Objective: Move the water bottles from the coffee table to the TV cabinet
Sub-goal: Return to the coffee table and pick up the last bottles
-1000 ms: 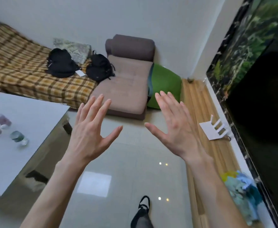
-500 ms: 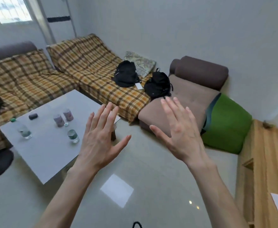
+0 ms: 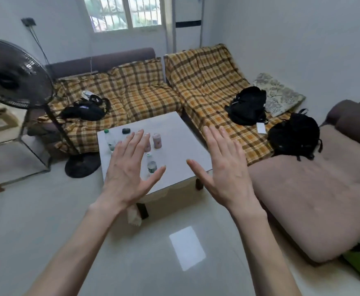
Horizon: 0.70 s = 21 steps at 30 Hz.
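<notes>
Left hand (image 3: 130,169) and right hand (image 3: 223,167) both raised, palms forward, fingers spread flat, holding nothing. Beyond them a square white coffee table (image 3: 174,133); smooth matte surface, dark legs. Clear water bottle (image 3: 152,164) stands upright near the front edge, between the left thumb and fingers in view; another clear bottle with green cap (image 3: 110,139) at the left edge. Two pink-labelled bottles (image 3: 157,140) mid-surface, one partly hidden behind fingers. Right half of surface bare. Glossy tiled floor (image 3: 174,253) open in front. Plaid-covered sofa (image 3: 145,92) wraps two sides.
</notes>
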{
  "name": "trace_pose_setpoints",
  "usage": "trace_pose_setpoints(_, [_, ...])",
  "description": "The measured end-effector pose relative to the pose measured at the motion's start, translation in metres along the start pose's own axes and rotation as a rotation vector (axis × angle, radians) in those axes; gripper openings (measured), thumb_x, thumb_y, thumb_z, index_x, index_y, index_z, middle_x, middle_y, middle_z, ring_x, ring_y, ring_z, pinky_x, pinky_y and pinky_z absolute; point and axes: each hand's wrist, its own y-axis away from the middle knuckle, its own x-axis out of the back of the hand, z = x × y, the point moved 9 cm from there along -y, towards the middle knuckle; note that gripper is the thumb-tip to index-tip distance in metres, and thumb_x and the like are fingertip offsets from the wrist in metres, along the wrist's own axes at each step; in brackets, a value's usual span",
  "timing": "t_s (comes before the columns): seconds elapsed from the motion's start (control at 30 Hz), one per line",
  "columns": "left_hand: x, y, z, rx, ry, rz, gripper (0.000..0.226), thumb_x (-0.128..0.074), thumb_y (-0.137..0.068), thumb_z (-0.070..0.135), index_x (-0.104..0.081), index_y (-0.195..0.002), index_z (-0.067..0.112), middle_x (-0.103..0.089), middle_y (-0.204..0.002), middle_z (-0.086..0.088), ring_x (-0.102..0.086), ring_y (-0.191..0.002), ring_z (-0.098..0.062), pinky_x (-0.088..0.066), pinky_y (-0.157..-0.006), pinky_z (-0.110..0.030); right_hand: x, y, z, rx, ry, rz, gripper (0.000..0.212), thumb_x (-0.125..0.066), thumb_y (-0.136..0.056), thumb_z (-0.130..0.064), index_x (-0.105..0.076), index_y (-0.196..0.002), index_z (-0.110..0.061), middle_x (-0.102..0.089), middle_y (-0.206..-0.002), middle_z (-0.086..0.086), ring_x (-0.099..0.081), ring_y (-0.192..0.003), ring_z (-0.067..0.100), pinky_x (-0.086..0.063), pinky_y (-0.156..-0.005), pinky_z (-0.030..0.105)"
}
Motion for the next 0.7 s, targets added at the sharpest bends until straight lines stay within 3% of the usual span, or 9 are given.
trace_pose_setpoints(0.13, [-0.003,-0.011,-0.029,0.066,-0.038,0.045,0.087,-0.047,-0.092,0.069,-0.026,-0.161,0.02,-0.027,-0.169,-0.001,-0.017,-0.159,-0.018,-0.012,-0.131,-0.042,-0.025,-0.039,-0.012,0.08,-0.031,-0.004,0.08,-0.026,-0.099,-0.071,-0.014,-0.161,-0.022,-0.016,-0.169,-0.003,-0.004,-0.157,0.015,-0.012,-0.127,0.048])
trace_pose_setpoints(0.27, [-0.014,-0.02,-0.061,0.137,-0.064,0.045,0.087,-0.043,-0.094,0.071,-0.022,-0.162,0.022,-0.021,-0.171,0.002,-0.015,-0.16,-0.017,-0.018,-0.129,-0.049,-0.059,-0.076,-0.027,0.144,-0.039,-0.042,0.077,-0.029,-0.1,-0.069,-0.014,-0.161,-0.025,-0.016,-0.169,-0.003,-0.005,-0.157,0.015,-0.013,-0.127,0.048])
trace_pose_setpoints(0.5, [-0.038,-0.039,-0.126,0.268,-0.057,0.056,0.086,-0.045,-0.095,0.069,-0.019,-0.163,0.022,-0.02,-0.171,0.002,-0.011,-0.16,-0.016,-0.019,-0.129,-0.05,-0.119,-0.14,-0.062,0.268,-0.02,-0.123,0.073,-0.025,-0.099,-0.07,-0.012,-0.161,-0.032,-0.016,-0.169,-0.004,-0.007,-0.157,0.017,-0.015,-0.126,0.05])
trace_pose_setpoints(0.7, [-0.07,-0.068,-0.184,0.391,-0.005,0.05,0.087,-0.041,-0.094,0.072,-0.015,-0.164,0.027,-0.015,-0.172,0.006,-0.006,-0.161,-0.012,-0.011,-0.131,-0.045,-0.17,-0.201,-0.078,0.336,-0.011,-0.201,0.076,-0.02,-0.099,-0.072,-0.005,-0.161,-0.032,-0.009,-0.17,-0.006,-0.002,-0.157,0.015,-0.014,-0.126,0.049])
